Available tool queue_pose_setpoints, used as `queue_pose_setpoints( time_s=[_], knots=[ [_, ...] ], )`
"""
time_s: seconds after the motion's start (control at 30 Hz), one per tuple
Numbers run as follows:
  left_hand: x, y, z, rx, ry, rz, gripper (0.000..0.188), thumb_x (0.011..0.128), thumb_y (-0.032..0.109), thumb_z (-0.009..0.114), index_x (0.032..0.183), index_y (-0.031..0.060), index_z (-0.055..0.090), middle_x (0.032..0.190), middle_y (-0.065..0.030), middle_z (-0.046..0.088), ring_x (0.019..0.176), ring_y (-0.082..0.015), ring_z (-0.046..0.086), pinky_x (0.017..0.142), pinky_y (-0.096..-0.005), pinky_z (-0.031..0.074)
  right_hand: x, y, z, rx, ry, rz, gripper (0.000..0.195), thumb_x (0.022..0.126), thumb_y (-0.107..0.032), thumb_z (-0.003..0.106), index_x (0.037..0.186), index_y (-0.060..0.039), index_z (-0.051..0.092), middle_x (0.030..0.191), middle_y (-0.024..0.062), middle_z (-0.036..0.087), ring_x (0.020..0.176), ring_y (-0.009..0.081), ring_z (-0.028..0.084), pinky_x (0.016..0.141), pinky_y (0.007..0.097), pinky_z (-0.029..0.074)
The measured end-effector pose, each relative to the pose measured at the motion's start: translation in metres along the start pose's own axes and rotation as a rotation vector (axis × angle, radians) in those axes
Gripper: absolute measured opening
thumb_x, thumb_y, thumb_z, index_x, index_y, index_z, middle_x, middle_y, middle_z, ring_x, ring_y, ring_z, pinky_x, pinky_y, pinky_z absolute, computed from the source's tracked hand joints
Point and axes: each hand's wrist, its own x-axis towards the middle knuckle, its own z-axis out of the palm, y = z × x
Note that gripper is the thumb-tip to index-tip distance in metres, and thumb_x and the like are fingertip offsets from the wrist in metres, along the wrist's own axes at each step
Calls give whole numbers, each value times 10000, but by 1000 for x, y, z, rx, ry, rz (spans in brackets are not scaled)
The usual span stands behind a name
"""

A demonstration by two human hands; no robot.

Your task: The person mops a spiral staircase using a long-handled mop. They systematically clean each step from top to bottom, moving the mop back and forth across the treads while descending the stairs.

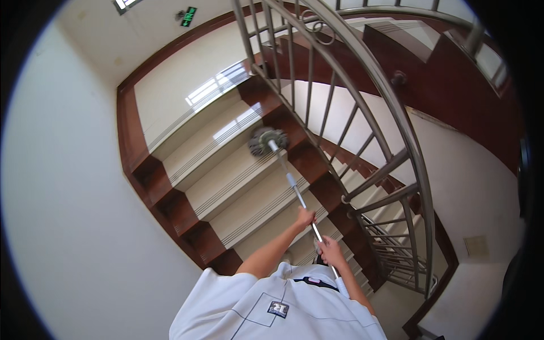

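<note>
Both hands grip the metal handle [301, 196] of a mop. My left hand [306, 217] is the upper one in the picture, its fingers closed round the pole; my right hand [330, 250] holds it nearer my waist. Which arm is which follows from the sides they come from. A round mop head [267, 142] with grey strands lies at the far end, on a pale stair tread close to the dark red border on the railing side. It looks slightly blurred. The pole's lower end passes beside my right forearm.
Pale stone steps [231, 187] with grooved edges rise to a landing [178, 80]. A curved metal railing [408, 114] runs along the right, with a lower flight beyond it. A white wall [76, 178] borders the left. A green lit sign [188, 16] hangs above the landing.
</note>
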Motion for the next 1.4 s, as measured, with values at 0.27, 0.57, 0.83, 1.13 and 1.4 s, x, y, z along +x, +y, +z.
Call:
queue_pose_setpoints(
  time_s=[0.27,0.57,0.83,1.13,1.4],
  knots=[
    [-2,18,-3,-186,-126,-8,266,829,104,465,912,56,216,636,-89,498,500,-167,541,447,-293,495,-2,-47,0,-351,-89,-128,305,801,-97,525,1087,-23,452,500,40,467,367,125,472,333,274,395],
    [-186,-9,-160,-569,618,93,155,779,38,467,851,23,331,644,-69,448,492,-157,496,443,-303,480,-51,-94,102,-687,-768,-314,503,750,-118,502,1238,-41,408,592,181,584,459,251,589,487,358,495],
    [-197,10,-263,-625,595,349,306,783,18,462,1016,60,268,680,-67,414,522,-144,470,440,-287,465,-25,-75,194,-577,-662,-579,340,778,-160,552,1075,-8,488,609,120,554,453,192,541,447,312,435],
    [-47,56,-167,-267,302,205,123,760,2,515,783,22,396,589,-54,439,446,-142,477,389,-292,460,29,-69,106,-3,-390,-203,150,829,-148,562,794,-15,504,543,10,461,388,69,417,344,234,356],
    [7,75,-28,122,-41,181,213,793,83,499,911,12,337,574,-78,509,462,-170,535,396,-292,445,16,-47,44,274,-55,-93,101,871,-145,496,819,-73,447,550,-13,411,367,47,346,307,211,299]
  ],
)
